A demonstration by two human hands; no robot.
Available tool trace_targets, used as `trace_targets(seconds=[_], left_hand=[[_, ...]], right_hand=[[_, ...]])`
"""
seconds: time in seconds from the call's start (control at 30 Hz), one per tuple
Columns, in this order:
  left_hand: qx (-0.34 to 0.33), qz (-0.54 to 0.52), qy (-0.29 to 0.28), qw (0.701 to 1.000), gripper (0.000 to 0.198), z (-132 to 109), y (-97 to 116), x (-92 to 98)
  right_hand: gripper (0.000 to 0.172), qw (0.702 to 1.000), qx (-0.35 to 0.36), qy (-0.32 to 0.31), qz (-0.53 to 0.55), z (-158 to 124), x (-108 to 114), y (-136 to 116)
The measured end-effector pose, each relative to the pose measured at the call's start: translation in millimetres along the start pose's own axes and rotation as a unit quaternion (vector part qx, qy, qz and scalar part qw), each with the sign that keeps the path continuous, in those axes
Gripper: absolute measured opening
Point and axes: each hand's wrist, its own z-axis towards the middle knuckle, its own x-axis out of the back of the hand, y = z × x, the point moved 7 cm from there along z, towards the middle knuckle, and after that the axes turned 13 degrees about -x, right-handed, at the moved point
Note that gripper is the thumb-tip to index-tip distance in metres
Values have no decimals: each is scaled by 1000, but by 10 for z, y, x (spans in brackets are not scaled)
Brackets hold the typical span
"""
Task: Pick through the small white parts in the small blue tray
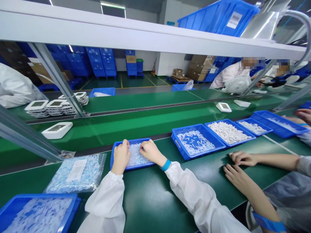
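A small blue tray [138, 141] of pale blue and white small pieces [136, 154] lies in front of me on the green bench. My left hand [121, 156] is over the tray's left side, its fingers curled together. Over the right part of the same tray, my right hand [151, 151] has thumb and fingertips pinched close to the pieces. Whatever either hand holds is hidden or too small to make out. A clear bag of pale blue pieces [93, 174] with a white label lies left of my left hand.
Another blue tray [73, 213] sits at the near left. To the right stand blue bins [179, 147] of white parts, near a co-worker's hands [239, 171]. White devices [58, 130] rest on the green conveyor [136, 121]. A metal post [26, 136] and an overhead shelf [145, 34] frame the bench.
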Motion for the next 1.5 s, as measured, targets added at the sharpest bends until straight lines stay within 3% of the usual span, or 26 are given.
trace_targets(seconds=[0.2, 0.33, 0.5, 0.57, 0.7, 0.77, 1.03, 1.4, 1.5], left_hand=[[-18, -15, 2, 1000, 26, -4, 3, -28], [-34, -29, -8, 999, 23, -8, -1, -54], [-63, -59, 7, 996, 19, -21, 76, 1], [-70, -76, 17, 994, 20, -25, 109, 38], [-75, -107, 15, 991, 23, -23, 126, 65], [-67, -104, 21, 992, 26, -22, 98, 70], [-40, -113, 22, 993, 27, 5, 38, 59], [-22, -197, 18, 980, 24, 34, 9, 60], [-1, -218, 40, 975, 25, 39, -51, 41]], right_hand=[[15, 993, -23, 39, 110, 1, 60, -2], [13, 961, -26, 15, 276, 52, 33, -26], [17, 946, -35, 1, 322, 173, -31, -50], [23, 925, -48, -25, 377, 220, -109, -49], [32, 853, -82, -84, 509, 270, -292, -56], [32, 839, -87, -96, 528, 268, -329, -78], [25, 863, -72, -54, 497, 263, -221, -110], [26, 842, -115, -52, 525, 344, -308, -2], [23, 853, -106, -41, 509, 333, -224, -31]])
